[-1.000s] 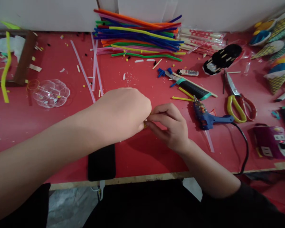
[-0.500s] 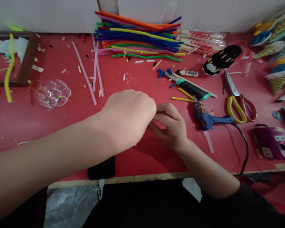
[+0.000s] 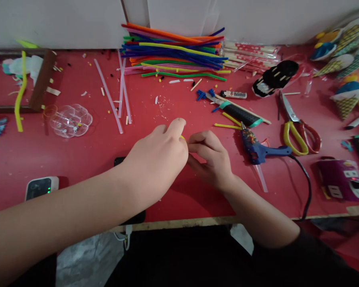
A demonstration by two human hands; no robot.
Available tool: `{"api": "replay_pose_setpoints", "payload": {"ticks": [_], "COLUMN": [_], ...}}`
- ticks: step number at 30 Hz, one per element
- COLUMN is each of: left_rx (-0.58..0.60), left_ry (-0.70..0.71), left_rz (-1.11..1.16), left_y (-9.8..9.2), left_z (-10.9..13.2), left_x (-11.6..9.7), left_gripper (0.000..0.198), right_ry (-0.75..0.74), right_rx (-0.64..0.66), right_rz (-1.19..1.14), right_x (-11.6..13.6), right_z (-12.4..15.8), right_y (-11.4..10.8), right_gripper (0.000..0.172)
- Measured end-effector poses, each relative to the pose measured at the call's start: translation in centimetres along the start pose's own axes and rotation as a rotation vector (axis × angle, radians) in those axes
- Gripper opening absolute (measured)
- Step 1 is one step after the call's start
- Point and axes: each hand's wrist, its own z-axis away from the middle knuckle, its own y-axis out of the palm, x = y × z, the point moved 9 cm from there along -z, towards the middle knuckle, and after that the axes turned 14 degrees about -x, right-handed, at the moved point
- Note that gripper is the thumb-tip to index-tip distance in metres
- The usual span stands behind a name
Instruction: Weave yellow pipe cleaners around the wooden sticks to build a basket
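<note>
My left hand [image 3: 160, 161] reaches over the middle of the table with its back to me, index finger stretched forward and the other fingers bent. A small yellow piece [image 3: 182, 137] peeks out between it and my right hand; its kind is mostly hidden. My right hand [image 3: 211, 159] is closed in a pinch, fingertips meeting the left hand's fingers. What lies inside that pinch is covered. To the right of it lies a blue glue gun [image 3: 255, 149] with a clear glue stick in its back, and beyond that a pair of scissors [image 3: 293, 123] with yellow and red handles.
Pipe cleaners [image 3: 176, 50] in several colours lie at the back. A utility knife [image 3: 241, 113], a lighter [image 3: 233, 94], glue sticks [image 3: 107, 95] and a clear flower-shaped box [image 3: 71, 120] lie around. A purple power strip [image 3: 336, 179] is at right, a phone [image 3: 134, 217] under my left arm.
My left hand has turned and shifted slightly left, its index finger now stretched out. The yellow piece has come into sight. The whole view has shifted slightly.
</note>
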Motion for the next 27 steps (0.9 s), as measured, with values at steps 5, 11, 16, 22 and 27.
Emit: {"api": "replay_pose_setpoints", "payload": {"ticks": [5,11,16,22,27], "left_rx": [0.119,0.099,0.095,0.027,0.02], "left_ry": [0.041,0.053,0.034,-0.064,-0.187], "left_rz": [-0.191,-0.239,-0.226,-0.073,0.119], "left_y": [0.9,1.0,0.6,-0.1,-0.9], "left_z": [0.3,0.5,0.7,0.8,1.1], "left_x": [-0.1,-0.1,0.2,1.8,3.3], "left_gripper": [0.025,0.032,0.025,0.027,0.04], "right_ry": [0.009,0.03,0.051,0.1,0.228], "right_rx": [-0.016,-0.025,0.006,0.067,0.1], "right_rz": [0.005,0.012,0.024,-0.009,-0.081], "right_x": [-0.2,-0.4,-0.5,-1.0,-1.8], "right_z": [0.1,0.2,0.0,-0.5,-0.6], "right_y": [0.0,0.0,0.2,-0.4,-0.9], "right_gripper": [0.012,0.012,0.012,0.017,0.019]}}
